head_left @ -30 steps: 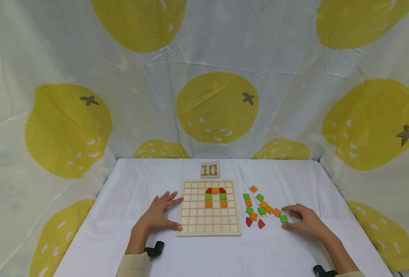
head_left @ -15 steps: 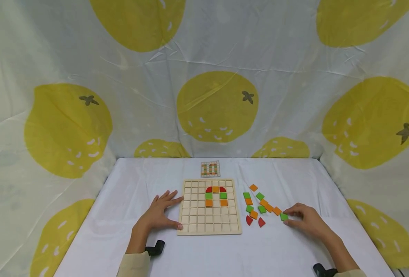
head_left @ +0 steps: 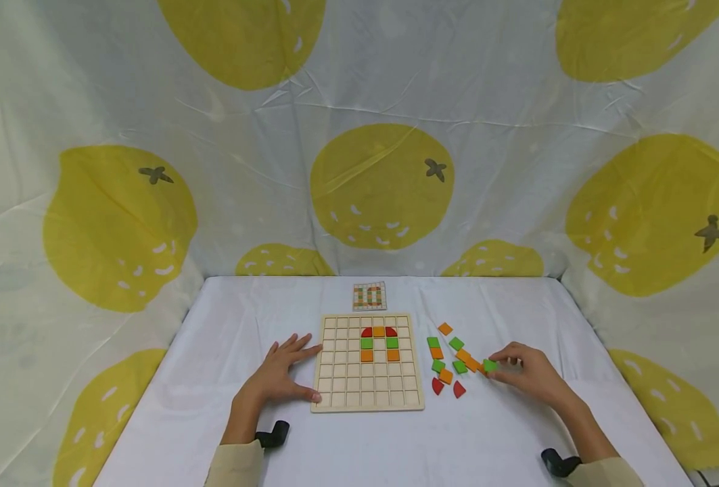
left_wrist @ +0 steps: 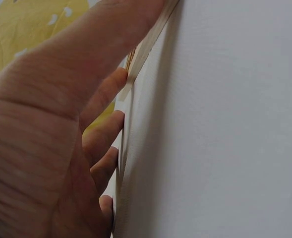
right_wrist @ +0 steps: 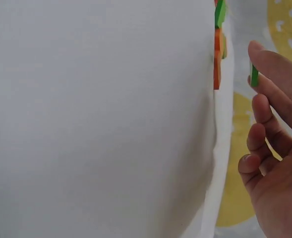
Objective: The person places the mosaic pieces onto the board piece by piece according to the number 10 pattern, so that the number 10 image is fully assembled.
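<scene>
My right hand [head_left: 531,370] pinches a green square tile [head_left: 490,366] between thumb and index finger. In the right wrist view that tile [right_wrist: 255,77] is raised off the cloth, and the other fingers curl loosely. On the left, my left hand [head_left: 283,373] lies with spread fingers, its thumb and fingertips at the left edge of a wooden grid board [head_left: 368,400]. An arch of tiles sits in the board's upper cells: red quarter-circles [head_left: 367,332] at the corners, an orange square [head_left: 379,332] between them, green squares [head_left: 392,343] and orange squares [head_left: 393,355] below.
Loose orange tiles [head_left: 445,329], green tiles [head_left: 456,343] and red quarter-circle tiles [head_left: 459,389] lie scattered right of the board. Behind the board lies a small pattern card [head_left: 368,296]. A white cloth [head_left: 475,446] covers the table; a lemon-print curtain [head_left: 493,169] hangs behind.
My right hand has closed thumb and finger on the green square, lifted it and carried it left and away from me, over the nearby orange tile. The left hand stays at the board's edge.
</scene>
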Demonstrator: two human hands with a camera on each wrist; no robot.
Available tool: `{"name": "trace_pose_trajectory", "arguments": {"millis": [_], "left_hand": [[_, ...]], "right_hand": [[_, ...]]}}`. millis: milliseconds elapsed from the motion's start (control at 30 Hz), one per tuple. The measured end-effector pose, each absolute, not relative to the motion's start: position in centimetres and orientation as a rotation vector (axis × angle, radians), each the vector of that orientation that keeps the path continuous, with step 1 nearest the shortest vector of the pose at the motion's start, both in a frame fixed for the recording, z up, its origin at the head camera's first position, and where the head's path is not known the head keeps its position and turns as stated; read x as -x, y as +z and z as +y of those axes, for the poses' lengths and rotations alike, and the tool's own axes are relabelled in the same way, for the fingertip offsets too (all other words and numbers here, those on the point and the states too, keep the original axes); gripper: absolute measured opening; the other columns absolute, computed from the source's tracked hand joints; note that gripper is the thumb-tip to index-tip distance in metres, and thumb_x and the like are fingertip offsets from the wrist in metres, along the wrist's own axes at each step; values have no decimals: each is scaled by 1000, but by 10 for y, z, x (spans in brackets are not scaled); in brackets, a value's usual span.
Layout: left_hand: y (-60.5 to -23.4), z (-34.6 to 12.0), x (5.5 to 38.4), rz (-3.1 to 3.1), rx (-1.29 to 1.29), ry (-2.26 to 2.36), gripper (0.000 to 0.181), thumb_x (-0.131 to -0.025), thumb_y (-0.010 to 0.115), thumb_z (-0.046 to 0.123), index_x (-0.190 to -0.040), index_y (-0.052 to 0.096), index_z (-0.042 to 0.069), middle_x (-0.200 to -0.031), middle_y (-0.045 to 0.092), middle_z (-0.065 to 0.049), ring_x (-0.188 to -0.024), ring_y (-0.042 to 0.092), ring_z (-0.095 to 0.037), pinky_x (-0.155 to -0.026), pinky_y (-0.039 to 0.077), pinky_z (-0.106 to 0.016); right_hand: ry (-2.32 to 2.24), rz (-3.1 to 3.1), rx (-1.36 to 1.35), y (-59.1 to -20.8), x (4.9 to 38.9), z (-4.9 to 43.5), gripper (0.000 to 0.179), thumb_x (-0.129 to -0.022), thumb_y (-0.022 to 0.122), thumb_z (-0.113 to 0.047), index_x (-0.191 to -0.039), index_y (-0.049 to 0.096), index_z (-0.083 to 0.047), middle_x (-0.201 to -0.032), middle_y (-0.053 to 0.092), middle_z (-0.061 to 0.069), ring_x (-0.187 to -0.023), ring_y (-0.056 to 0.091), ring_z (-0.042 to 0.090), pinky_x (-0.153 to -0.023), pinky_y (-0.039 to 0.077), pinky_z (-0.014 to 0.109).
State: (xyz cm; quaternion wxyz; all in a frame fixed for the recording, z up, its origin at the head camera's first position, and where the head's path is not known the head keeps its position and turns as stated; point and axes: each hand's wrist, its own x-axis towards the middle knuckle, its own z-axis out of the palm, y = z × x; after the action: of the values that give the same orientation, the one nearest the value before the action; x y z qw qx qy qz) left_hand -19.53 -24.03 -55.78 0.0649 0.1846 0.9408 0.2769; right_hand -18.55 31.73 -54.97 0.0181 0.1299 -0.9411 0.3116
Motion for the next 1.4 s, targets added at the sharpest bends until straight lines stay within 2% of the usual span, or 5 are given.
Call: {"name": "trace_pose_trajectory", "arguments": {"millis": [300, 433, 633, 967, 1400], "left_hand": [[-558, -240, 195, 2833, -560, 853, 107, -58, 91, 68, -151, 55, 29, -167, 36, -7, -158, 20, -40, -125, 8, -69], [-560, -241, 195, 2832, -561, 858, 107, -57, 91, 68, -150, 55, 30, -167, 37, -8, -158, 20, -40, -124, 8, -69], [-560, -242, 193, 2823, -552, 861, 106, -58, 92, 67, -151, 55, 31, -167, 36, -7, -159, 20, -39, -125, 7, -68], [-563, -240, 192, 2830, -565, 881, 105, -58, 92, 67, -150, 56, 30, -166, 38, -7, -158, 21, -40, -124, 8, -70], [-559, -240, 194, 2843, -564, 868, 106, -58, 91, 68, -151, 55, 30, -167, 37, -7, -158, 21, -40, -125, 8, -68]], "right_hand": [[1095, -2905, -463, -541, 200, 284, 24, -83, 88, -26, -105, 80, -22, -93, 67, -2, -92, 56, 20, -68, 49, 24], [1119, -2901, -477, -539, 206, 265, 24, -84, 87, -25, -106, 80, -20, -94, 66, -5, -93, 56, 20, -67, 51, 24], [1130, -2920, -472, -540, 212, 236, 26, -84, 87, -28, -107, 81, -19, -95, 67, -4, -94, 57, 20, -76, 54, 30], [1182, -2964, -470, -552, 212, 196, 30, -82, 89, -28, -109, 81, -21, -100, 68, -8, -89, 54, 14, -72, 49, 23], [1173, -2954, -679, -556, 215, 162, 29, -84, 86, -39, -109, 80, -27, -89, 65, -15, -84, 54, 9, -73, 48, 24]]}}
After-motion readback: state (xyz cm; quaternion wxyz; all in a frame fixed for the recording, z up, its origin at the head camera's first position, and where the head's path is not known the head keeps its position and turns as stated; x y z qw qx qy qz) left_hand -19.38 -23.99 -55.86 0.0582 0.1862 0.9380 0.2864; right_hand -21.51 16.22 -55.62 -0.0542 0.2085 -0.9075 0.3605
